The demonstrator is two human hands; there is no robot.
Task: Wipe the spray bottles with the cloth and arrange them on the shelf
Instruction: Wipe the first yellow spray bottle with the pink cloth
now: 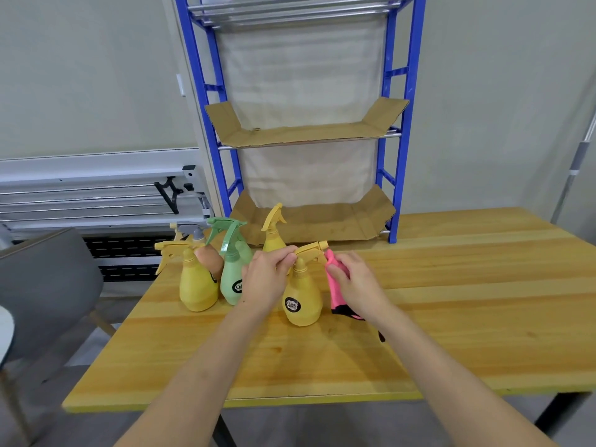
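Spray bottles stand in a cluster on your pale wooden table (451, 317), in front of the blue metal shelf rack lined with brown cardboard (306, 135). Going from your left: a yellow pear-shaped plastic bottle (197, 287), a grey-headed one (192, 231) mostly hidden behind it, a green plastic bottle (233, 279), and a second yellow one (273, 233) further back near the rack's lowest tier. Next comes your left hand (266, 280), fingers curled and pinched shut on the trigger head of the front yellow bottle with the black round label (303, 301), which stands upright on the table between your two hands. Your right hand (356, 282) is closed around the pink cloth with a dark edge (337, 291), which touches the bottle's nozzle end and hangs beside its body. To wipe well, keep that left pinch firm so the bottle does not tip, then draw the cloth over the head and round the belly, turning the bottle rather than chasing it. None is on the shelf yet
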